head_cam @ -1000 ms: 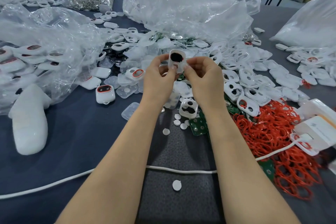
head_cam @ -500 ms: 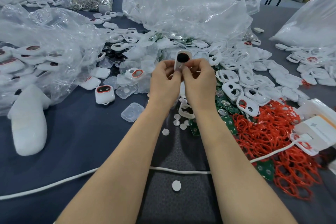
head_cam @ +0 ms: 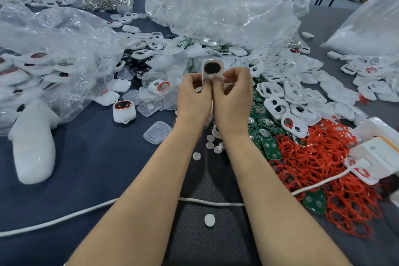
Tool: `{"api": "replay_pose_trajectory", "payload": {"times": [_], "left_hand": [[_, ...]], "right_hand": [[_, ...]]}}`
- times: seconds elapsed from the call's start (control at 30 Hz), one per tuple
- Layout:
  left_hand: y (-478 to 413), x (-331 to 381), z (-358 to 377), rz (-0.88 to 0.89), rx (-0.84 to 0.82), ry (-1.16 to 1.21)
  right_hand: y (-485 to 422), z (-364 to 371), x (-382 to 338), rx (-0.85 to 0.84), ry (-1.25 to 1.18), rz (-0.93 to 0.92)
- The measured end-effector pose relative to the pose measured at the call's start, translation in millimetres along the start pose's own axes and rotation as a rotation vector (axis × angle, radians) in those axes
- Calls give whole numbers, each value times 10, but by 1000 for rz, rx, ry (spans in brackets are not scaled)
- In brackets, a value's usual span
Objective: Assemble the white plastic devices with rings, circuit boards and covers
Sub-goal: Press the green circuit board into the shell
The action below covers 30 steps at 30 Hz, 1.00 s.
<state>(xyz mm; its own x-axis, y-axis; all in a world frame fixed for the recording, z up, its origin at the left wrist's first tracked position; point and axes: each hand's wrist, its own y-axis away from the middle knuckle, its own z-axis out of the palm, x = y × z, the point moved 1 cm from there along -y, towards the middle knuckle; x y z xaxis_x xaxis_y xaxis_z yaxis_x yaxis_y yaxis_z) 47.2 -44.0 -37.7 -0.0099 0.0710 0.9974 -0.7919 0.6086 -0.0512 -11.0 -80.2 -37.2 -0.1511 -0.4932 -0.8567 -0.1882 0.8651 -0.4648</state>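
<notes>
Plastic bags: clear crinkly film heaped on the cloth-covered table (head_cam: 90,157), behind and left of the held shell (head_cam: 212,71).
Red rings (head_cam: 323,157): thin, floppy loops tangled right of the shell; likely snag each other.
Circuit boards (head_cam: 269,147): flat green, stiff, beside the rings.
Shell: white hard plastic, rounded, dark oval window edged red; looks light and smooth, maybe slippery, best pinched by its rim.
Left hand (head_cam: 194,97): closed, pinching the shell's lower edge.
Right hand (head_cam: 234,97): closed likewise, thumb on its face.
</notes>
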Motion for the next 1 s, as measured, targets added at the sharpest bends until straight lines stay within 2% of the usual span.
{"api": "replay_pose_trajectory", "payload": {"times": [0.2, 0.43, 0.6, 0.7, 0.87, 0.93, 1.0], "left_hand": [[-11, -29, -9, 41, -3, 22], [-12, -42, -16, 43, -20, 44], [-17, -37, -29, 82, -15, -62], [-5, -41, -32, 118, -2, -126], [1, -21, -52, 96, -40, -109], [-12, -4, -78, 37, -62, -39], [-24, 11, -97, -10, -68, -6]], "right_hand": [[-83, -31, 41, -131, -230, 285], [-135, -61, 105, -178, -366, 420], [-127, -59, 110, -182, -345, 431], [-117, -56, 116, -169, -225, 390], [-124, -96, 95, -170, -113, 366], [-144, -145, 71, -224, -122, 361], [-181, -239, 43, -346, -123, 318]]}}
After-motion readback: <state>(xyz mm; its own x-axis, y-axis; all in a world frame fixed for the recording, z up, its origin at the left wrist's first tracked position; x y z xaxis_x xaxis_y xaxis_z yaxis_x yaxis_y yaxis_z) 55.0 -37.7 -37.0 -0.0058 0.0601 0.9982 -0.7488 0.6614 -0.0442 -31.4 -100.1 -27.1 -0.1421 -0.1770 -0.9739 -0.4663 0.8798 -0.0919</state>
